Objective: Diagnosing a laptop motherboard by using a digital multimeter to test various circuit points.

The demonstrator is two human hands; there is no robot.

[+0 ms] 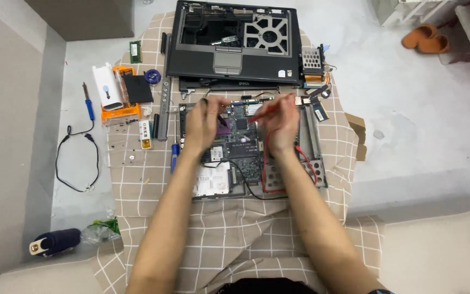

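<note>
An opened laptop base with its green circuit board (246, 142) lies on a beige checked cloth (229, 228). My left hand (204, 121) hovers over the board's left part, fingers pinched on a black probe tip pointing down at the board. My right hand (279, 122) is over the board's right part and grips a red probe (263, 111), its tip aimed left at the board. A red lead (307, 160) and a black lead (243, 177) trail from the probes across the base.
A dark laptop top shell (235, 41) lies beyond the board. To the left are an orange case with a white device (116, 90), a blue screwdriver (174, 155), and a soldering iron with cable (88, 103). Small parts sit near a caddy (312, 60). Orange slippers (424, 38) rest far right.
</note>
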